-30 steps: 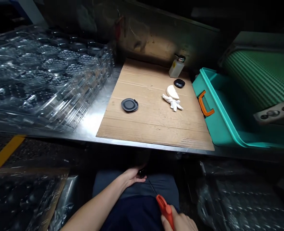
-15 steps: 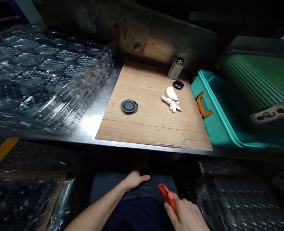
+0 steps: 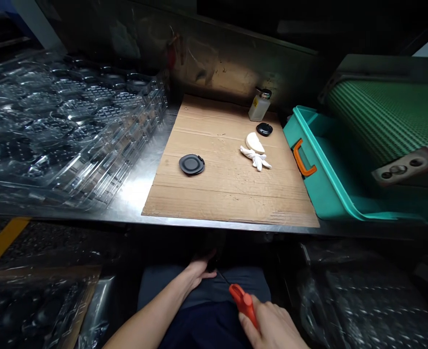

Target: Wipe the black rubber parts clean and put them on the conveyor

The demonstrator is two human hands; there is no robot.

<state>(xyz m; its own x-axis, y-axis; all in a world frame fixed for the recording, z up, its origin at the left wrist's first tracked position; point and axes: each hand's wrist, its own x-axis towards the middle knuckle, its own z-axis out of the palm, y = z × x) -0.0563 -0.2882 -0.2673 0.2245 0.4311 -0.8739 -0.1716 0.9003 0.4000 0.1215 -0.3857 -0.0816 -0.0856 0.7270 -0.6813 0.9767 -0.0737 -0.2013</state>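
Note:
Low over the lap, my right hand [image 3: 272, 322] is wrapped round a red-handled tool with a thin shaft [image 3: 243, 303], which looks like an air blow gun. Its dark tip points up and left, toward my left hand [image 3: 198, 272]. The left fingers curl round something dark, with the thumb stretched to the right; shadow hides what it is. Beyond the table edge, a dark grey round compact case [image 3: 191, 165] lies on a cardboard sheet [image 3: 206, 198]. Farther right on the sheet are a smaller black case [image 3: 264, 129], a white pad [image 3: 254, 143] and a crumpled white cloth [image 3: 256, 158].
A pump bottle [image 3: 259, 105] stands at the back of the cardboard. Stacked clear plastic trays [image 3: 72, 111] fill the left side. On the right are a teal bin [image 3: 330, 179] with an orange handle and a green conveyor belt [image 3: 384, 116]. More trays [image 3: 377, 300] sit low at right.
Both hands and the red tool have shifted slightly left and down in view. The left hand sits deeper in shadow. The things on the cardboard have kept their places.

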